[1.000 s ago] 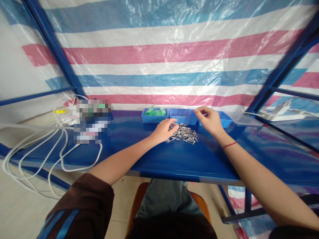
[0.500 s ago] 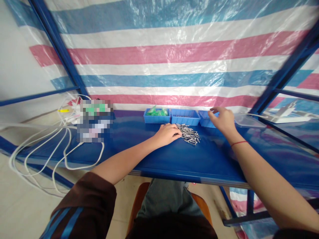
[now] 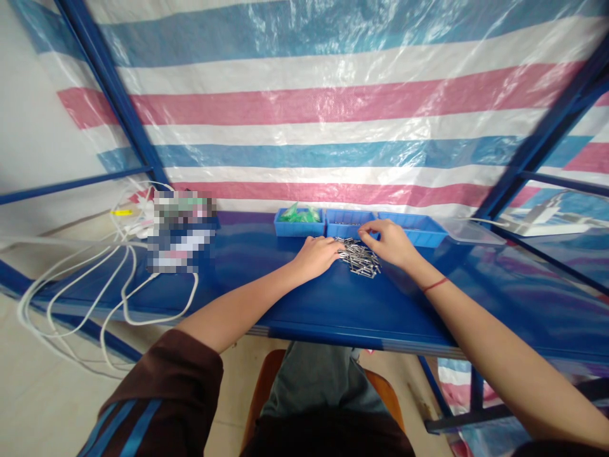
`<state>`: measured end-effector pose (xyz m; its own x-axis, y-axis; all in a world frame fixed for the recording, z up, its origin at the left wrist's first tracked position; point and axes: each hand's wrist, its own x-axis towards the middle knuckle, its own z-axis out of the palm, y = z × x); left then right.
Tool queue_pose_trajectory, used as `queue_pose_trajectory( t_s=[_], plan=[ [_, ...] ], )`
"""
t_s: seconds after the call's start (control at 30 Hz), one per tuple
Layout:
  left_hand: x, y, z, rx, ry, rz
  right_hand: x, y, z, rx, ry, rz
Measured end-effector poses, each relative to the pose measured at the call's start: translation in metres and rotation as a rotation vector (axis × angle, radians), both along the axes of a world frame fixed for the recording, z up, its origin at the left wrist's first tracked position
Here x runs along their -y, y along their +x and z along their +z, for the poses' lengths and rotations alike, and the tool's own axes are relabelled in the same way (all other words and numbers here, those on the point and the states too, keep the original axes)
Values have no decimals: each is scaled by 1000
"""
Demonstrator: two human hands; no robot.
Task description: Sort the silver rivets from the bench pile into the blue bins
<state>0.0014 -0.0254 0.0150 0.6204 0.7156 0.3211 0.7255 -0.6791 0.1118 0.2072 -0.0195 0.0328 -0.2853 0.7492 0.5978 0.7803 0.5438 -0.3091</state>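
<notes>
Head view: loose metal pins (image 3: 362, 260) heaped on blue tabletop (image 3: 304, 311), before three blue bins (image 3: 351, 230). Left hand (image 3: 318, 258) at heap's left edge, fingers bent, close together. Right hand (image 3: 387, 242) over heap's right rear; thumb and forefinger curled near each other, grip unclear.

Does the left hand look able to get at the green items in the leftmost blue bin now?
Probably yes. The left hand is at the pile of metal pins, close in front of the leftmost blue bin; this bin looks open on top, and nothing visible blocks the green items.
</notes>
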Motion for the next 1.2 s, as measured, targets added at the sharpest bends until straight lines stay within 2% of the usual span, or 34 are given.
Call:
queue_pose_trajectory(
  t_s=[0.37, 0.5, 0.93, 1.07, 1.2],
  plan=[
    [-2, -1, -7, 12, 21, 39, 6, -10, -1, 84, -124, 298],
    [-3, -1, -8, 30, 65, 56, 10, -15, -1, 117, -159, 359],
    [-4, -1, -6, 156, 120, 33, 8, -17, -9, 33, -116, 285],
    [-6, 0, -6, 195, 116, 26, 10, -18, -7, 77, -28, 266],
    [-9, 1, -8, 316, 114, -47, 12, -21, -6, 151, 25, 259]
  ],
)
